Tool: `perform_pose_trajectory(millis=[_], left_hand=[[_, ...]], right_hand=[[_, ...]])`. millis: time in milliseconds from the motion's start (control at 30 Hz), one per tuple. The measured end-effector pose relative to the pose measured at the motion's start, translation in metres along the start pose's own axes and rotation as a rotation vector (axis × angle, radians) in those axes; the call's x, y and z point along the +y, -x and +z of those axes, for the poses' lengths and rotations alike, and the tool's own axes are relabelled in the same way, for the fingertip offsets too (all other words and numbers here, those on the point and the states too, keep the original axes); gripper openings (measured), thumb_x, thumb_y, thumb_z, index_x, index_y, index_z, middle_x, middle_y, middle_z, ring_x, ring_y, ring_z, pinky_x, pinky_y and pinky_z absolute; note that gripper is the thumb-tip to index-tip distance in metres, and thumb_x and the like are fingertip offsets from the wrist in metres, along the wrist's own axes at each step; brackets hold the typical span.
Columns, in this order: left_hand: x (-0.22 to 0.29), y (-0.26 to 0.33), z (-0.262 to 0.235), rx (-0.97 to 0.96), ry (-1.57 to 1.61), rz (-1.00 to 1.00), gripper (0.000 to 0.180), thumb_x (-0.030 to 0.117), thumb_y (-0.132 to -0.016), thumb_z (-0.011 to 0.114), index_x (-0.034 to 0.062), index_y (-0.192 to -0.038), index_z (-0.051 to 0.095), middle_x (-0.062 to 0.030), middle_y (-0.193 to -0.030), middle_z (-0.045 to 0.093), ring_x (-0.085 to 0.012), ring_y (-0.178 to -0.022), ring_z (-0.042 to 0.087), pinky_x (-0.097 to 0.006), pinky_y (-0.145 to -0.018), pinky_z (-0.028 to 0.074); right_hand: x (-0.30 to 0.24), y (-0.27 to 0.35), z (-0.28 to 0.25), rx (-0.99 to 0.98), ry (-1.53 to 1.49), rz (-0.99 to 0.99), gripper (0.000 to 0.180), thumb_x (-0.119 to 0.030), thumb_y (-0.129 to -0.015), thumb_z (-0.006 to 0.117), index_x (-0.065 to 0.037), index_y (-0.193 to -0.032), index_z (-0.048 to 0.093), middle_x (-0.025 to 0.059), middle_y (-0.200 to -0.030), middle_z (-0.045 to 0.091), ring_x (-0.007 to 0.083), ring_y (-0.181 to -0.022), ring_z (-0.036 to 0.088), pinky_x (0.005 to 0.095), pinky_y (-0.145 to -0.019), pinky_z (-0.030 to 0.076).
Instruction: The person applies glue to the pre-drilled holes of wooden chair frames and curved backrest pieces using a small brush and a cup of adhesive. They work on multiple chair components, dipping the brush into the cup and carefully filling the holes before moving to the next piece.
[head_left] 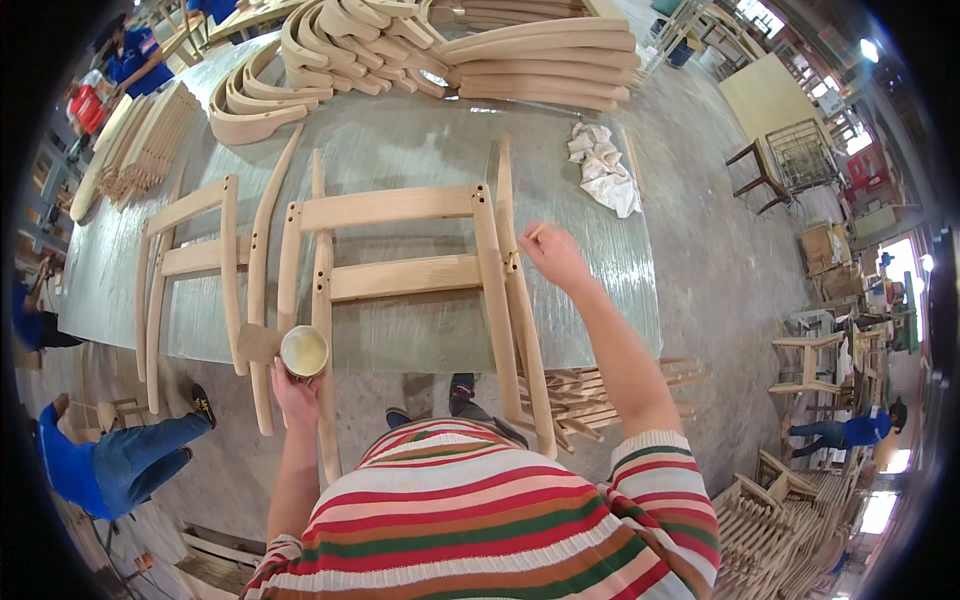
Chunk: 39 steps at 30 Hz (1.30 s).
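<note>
My left hand (296, 392) is wrapped round a white cup (304, 352) that holds pale yellowish stuff, at the near edge of the table. A flat brown piece (259, 343) sticks out beside the cup; whether it is attached I cannot tell. My right hand (556, 257) is closed in a pinch on a thin stick (538, 231), mostly hidden by the fingers. It is right beside the holes in the right leg of a pale wooden chair frame (405, 277). That frame lies on the table, its legs reaching over the near edge.
Another chair frame (205, 257) lies to the left. Curved wooden parts (340, 50) and straight slats (150, 140) are piled at the far side. A crumpled white cloth (603, 172) is at the right of the wrapped table (580, 330). Wood strips (590, 400) lie below; a person in blue (75, 465) is at left.
</note>
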<state>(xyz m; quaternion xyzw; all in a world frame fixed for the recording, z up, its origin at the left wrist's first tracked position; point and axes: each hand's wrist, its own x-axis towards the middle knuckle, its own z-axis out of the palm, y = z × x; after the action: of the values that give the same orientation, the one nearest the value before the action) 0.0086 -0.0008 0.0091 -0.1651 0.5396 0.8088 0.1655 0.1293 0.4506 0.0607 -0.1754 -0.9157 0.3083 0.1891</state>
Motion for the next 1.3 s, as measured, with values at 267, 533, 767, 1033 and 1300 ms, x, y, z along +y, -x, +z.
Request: perform_pose_trajectory(millis=[267,533,767,1033,1300], left_hand=[[-0.003,0.003,-0.001,-0.030,0.014,0.035,0.031,0.033,-0.096,0.036,0.0105,-0.117,0.042,-0.0101,-0.111,0.055,-0.0255,-0.093,0.061,-0.040,-0.067,0.056],[-0.001,-0.008,-0.014,-0.080,-0.001,-0.031,0.032,0.034,-0.096,0.035,0.0115,-0.118,0.042,-0.0099,-0.113,0.055,-0.0260,-0.093,0.061,-0.042,-0.066,0.056],[-0.001,-0.012,-0.012,-0.104,0.003,-0.049,0.036,0.038,-0.096,0.036,0.0123,-0.121,0.042,-0.0092,-0.117,0.054,-0.0265,-0.098,0.059,-0.043,-0.067,0.056],[-0.003,-0.010,-0.013,-0.089,-0.017,-0.041,0.039,0.040,-0.095,0.038,0.0114,-0.120,0.045,-0.0090,-0.116,0.054,-0.0262,-0.097,0.059,-0.042,-0.070,0.054],[-0.005,-0.009,-0.013,-0.032,-0.039,-0.039,0.038,0.040,-0.095,0.036,0.0125,-0.120,0.045,-0.0085,-0.116,0.054,-0.0251,-0.099,0.058,-0.043,-0.070,0.054]], right_hand=[[0.001,0.010,-0.016,0.065,-0.195,0.197,0.016,-0.017,-0.085,0.058,-0.002,-0.083,0.053,0.0124,-0.072,0.060,0.0256,-0.064,0.060,0.0343,-0.060,0.048],[0.047,0.020,0.002,0.158,-0.851,0.501,0.015,-0.016,-0.086,0.056,-0.002,-0.082,0.053,0.0082,-0.072,0.061,0.0137,-0.063,0.060,0.0264,-0.058,0.049],[0.074,-0.016,0.007,-0.065,-0.794,0.568,0.016,-0.018,-0.082,0.057,-0.003,-0.078,0.054,0.0075,-0.069,0.060,0.0137,-0.059,0.059,0.0262,-0.054,0.049],[0.069,-0.023,-0.009,0.001,-0.773,0.521,0.015,-0.018,-0.082,0.057,-0.003,-0.077,0.054,0.0071,-0.070,0.060,0.0131,-0.062,0.059,0.0262,-0.055,0.049],[0.029,0.004,-0.012,-0.009,-0.351,0.187,0.017,-0.020,-0.084,0.058,-0.003,-0.082,0.057,0.0071,-0.068,0.057,0.0189,-0.061,0.057,0.0323,-0.058,0.046]])
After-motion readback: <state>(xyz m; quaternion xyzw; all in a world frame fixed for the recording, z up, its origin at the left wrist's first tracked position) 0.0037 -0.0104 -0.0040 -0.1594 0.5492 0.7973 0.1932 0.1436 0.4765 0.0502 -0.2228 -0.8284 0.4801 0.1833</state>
